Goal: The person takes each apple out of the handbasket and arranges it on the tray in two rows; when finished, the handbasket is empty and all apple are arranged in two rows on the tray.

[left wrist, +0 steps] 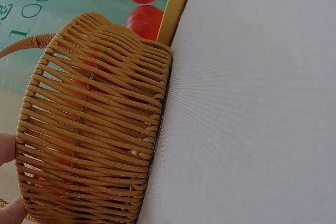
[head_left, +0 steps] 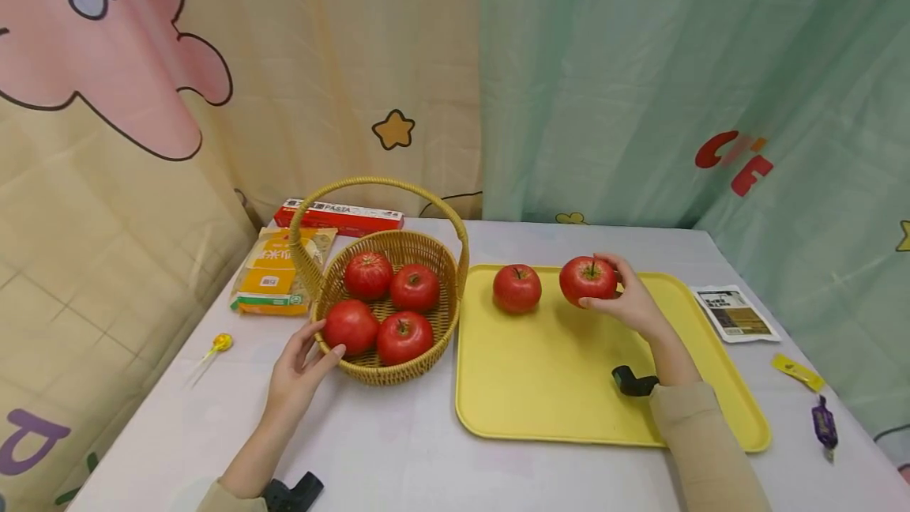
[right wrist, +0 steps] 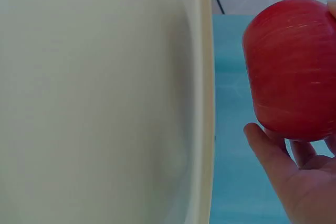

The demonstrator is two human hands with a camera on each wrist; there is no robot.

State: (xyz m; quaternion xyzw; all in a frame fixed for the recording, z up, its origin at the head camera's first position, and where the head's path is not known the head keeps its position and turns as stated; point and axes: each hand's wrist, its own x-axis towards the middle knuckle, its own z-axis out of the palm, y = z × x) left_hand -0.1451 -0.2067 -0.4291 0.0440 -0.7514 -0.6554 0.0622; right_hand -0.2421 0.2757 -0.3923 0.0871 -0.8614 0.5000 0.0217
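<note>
- We see a pale table (head_left: pixel 398 449) backed by cartoon-print curtains (head_left: pixel 640 77), cream at left, green at right.
- Our right hand (head_left: pixel 633 303) curls round a red apple (head_left: pixel 587 280) over the far part of the yellow tray (head_left: pixel 554 385); a second apple (head_left: pixel 517 288) sits just beside it on the tray.
- Our left hand (head_left: pixel 298 374) rests with relaxed, straight fingers against the near rim of the wicker basket (head_left: pixel 387 366), which holds four apples.
- Behind the basket lie a pasta box (head_left: pixel 340 216) and a yellow packet (head_left: pixel 273 271); a lollipop (head_left: pixel 216 346) lies at left, small sachets (head_left: pixel 732 313) at right.
</note>
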